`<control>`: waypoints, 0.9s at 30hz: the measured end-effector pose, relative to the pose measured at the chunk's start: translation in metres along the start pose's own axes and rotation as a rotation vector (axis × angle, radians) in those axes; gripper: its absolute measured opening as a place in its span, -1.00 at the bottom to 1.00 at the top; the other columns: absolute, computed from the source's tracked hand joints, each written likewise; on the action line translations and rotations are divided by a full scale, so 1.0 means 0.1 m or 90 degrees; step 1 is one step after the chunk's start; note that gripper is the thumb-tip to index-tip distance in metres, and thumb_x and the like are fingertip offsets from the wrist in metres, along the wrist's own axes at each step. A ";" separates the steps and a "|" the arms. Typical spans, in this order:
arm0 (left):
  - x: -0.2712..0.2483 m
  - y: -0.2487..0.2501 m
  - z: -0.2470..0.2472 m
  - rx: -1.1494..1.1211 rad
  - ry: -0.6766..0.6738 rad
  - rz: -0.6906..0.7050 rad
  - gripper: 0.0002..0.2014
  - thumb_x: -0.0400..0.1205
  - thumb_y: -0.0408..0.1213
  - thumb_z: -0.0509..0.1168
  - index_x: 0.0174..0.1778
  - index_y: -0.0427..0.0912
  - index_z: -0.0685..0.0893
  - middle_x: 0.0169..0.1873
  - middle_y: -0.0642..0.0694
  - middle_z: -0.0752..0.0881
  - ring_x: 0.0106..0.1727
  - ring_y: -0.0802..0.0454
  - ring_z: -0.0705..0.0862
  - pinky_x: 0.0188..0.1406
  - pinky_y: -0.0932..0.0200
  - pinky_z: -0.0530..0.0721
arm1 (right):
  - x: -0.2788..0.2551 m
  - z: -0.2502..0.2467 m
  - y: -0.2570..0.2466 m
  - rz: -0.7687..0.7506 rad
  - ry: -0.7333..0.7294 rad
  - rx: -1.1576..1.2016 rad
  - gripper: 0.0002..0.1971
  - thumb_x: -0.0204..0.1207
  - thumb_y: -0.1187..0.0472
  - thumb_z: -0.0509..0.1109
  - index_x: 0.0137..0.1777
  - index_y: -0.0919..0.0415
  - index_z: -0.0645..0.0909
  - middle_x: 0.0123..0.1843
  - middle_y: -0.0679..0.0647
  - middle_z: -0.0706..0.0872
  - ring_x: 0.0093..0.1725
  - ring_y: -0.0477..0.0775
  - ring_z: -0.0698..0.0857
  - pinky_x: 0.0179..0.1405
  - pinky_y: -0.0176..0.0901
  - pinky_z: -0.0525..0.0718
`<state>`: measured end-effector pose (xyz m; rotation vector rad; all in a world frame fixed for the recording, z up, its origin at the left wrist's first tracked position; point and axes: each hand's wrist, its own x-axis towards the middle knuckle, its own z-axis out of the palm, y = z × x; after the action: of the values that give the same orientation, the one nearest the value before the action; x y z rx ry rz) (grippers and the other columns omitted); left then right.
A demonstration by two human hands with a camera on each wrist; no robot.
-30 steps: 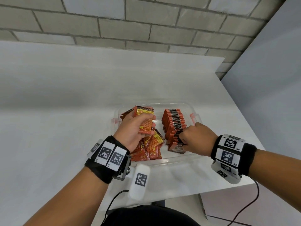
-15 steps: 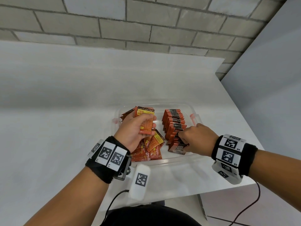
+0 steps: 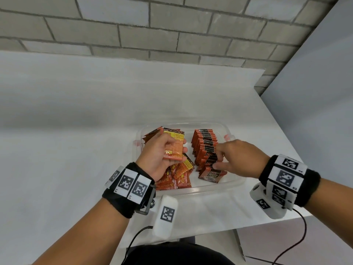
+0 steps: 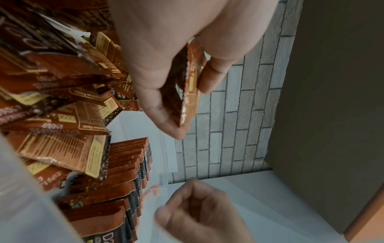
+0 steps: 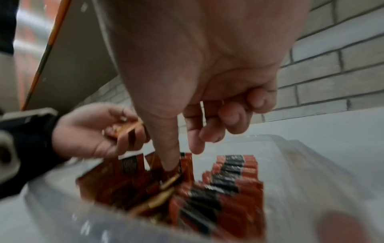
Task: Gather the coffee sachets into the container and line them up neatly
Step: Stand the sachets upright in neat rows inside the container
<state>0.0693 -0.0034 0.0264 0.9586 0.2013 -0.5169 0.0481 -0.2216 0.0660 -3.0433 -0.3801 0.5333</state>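
Observation:
A clear plastic container (image 3: 200, 190) sits on the white table. Along its right side stands a neat row of red-and-black sachets (image 3: 205, 148), with one sachet (image 3: 211, 175) lying flat at the near end. On its left side lies a loose pile of orange sachets (image 3: 177, 178). My left hand (image 3: 176, 150) grips a small stack of sachets (image 3: 174, 138) above the pile, seen edge-on in the left wrist view (image 4: 190, 92). My right hand (image 3: 219, 157) hovers over the row with thumb and fingers spread. Its thumb (image 5: 170, 156) touches the sachet tops and it holds nothing.
The table (image 3: 76, 150) reaches far to the left. Its right edge (image 3: 286, 142) and front edge lie close to the container. A brick wall (image 3: 172, 31) stands behind and a grey partition (image 3: 315, 92) to the right. Orange clips (image 3: 227, 137) sit on the container's sides.
My right hand has released its pinch at the row's near end, and its fingers now spread over the row a little farther along. The left hand has barely moved.

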 end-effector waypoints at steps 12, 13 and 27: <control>-0.10 0.09 0.24 0.085 -0.083 0.036 -0.84 0.61 -0.37 0.29 0.09 -0.22 0.66 -0.05 -0.13 0.77 0.02 -0.05 0.77 0.10 -0.17 0.72 | 0.05 -0.37 -0.36 -0.108 0.258 0.418 -0.88 0.44 0.18 0.53 -0.14 0.01 0.63 -0.30 -0.11 0.68 -0.35 -0.16 0.60 -0.36 -0.49 0.50; -0.09 0.11 0.24 0.068 -0.067 0.031 -0.80 0.60 -0.26 0.30 0.11 -0.22 0.65 -0.02 -0.16 0.75 0.05 -0.10 0.76 0.13 -0.18 0.71 | 0.05 -0.36 -0.37 -0.111 0.307 0.418 -0.87 0.44 0.21 0.53 -0.19 0.03 0.61 -0.35 -0.13 0.64 -0.39 -0.17 0.57 -0.38 -0.50 0.47; 0.00 0.14 0.31 0.046 -0.049 0.030 -0.73 0.64 -0.64 0.11 0.14 -0.37 0.63 -0.11 -0.32 0.74 -0.22 -0.08 0.76 -0.25 0.06 0.77 | 0.08 -0.29 -0.22 -0.092 0.309 0.311 -0.70 0.48 -0.05 0.43 0.18 -0.04 0.65 0.00 -0.14 0.57 -0.11 -0.26 0.57 -0.15 -0.60 0.41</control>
<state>0.0742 -0.0222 0.0547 1.0100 0.0909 -0.5204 0.0598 -0.1984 0.0925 -2.5263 -0.3716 -0.1148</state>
